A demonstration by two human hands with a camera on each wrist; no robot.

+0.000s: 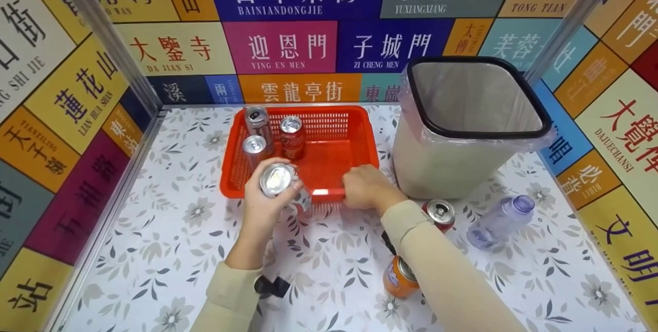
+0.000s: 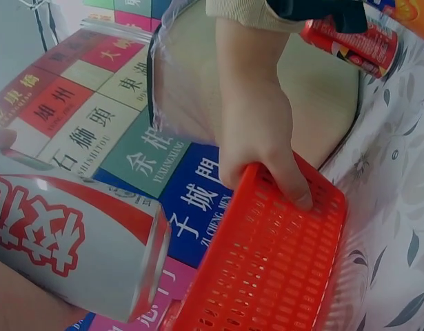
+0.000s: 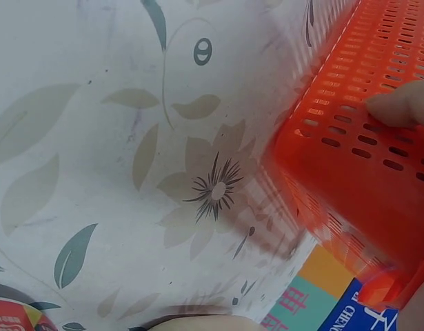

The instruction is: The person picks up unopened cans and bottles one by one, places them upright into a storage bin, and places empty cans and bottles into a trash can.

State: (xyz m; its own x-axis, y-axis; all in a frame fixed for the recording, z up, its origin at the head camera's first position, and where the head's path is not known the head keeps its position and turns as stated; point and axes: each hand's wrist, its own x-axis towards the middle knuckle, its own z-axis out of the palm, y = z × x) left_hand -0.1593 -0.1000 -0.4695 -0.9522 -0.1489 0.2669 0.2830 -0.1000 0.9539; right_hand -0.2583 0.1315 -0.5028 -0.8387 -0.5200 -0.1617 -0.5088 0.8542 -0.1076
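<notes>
My left hand (image 1: 260, 214) grips a silver-topped can (image 1: 277, 180) over the front left of the red plastic basket (image 1: 329, 162). In the left wrist view this can (image 2: 67, 241) is white with red bands and red characters. My right hand (image 1: 367, 186) holds the basket's front rim near its right corner, its thumb on the outer wall in the left wrist view. Inside the basket, on the left, stand a tall can (image 1: 258, 125), a red can (image 1: 292, 139) and a silver-topped can (image 1: 255, 148), all upright.
Right of the basket stands a beige bin (image 1: 437, 162) with a black rim and clear liner. A red can (image 1: 441, 213), an orange can (image 1: 400, 278) and a purple translucent bottle (image 1: 496, 224) are near my right forearm. Sign-printed walls enclose the table's back and sides.
</notes>
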